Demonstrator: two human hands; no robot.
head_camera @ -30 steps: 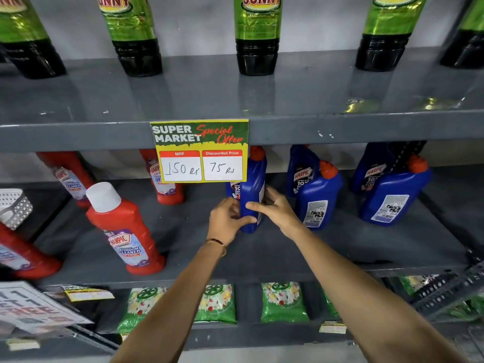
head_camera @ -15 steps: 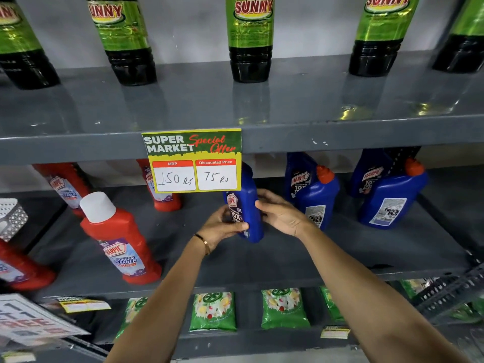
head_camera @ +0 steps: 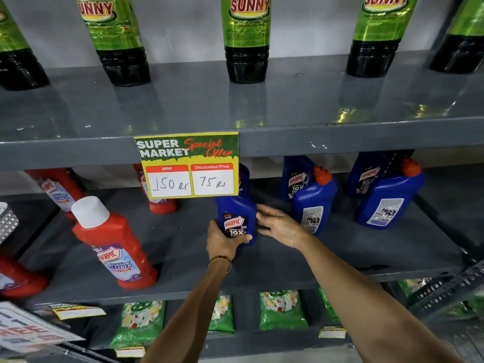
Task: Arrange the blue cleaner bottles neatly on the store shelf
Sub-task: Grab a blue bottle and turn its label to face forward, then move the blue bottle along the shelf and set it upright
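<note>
A blue Harpic cleaner bottle (head_camera: 237,214) stands upright mid-shelf on the grey middle shelf (head_camera: 183,247), its front label facing me and its top hidden behind the price card. My left hand (head_camera: 222,242) grips its lower left side. My right hand (head_camera: 280,226) sits just right of it with fingers spread, fingertips at the bottle's side. To the right stand two pairs of blue bottles: one front bottle (head_camera: 313,200) with its back label outward, and another front bottle (head_camera: 387,197) likewise, each with a label-forward bottle behind.
A yellow-green special offer card (head_camera: 187,165) hangs from the upper shelf edge. Red Harpic bathroom cleaner bottles (head_camera: 115,244) stand on the left of the middle shelf. Green Sunny bottles (head_camera: 247,40) line the upper shelf. Green pouches (head_camera: 281,310) lie below.
The blue bottle has been turned so its front label faces me. My right hand has come off it and opened beside it. My left hand keeps hold lower down.
</note>
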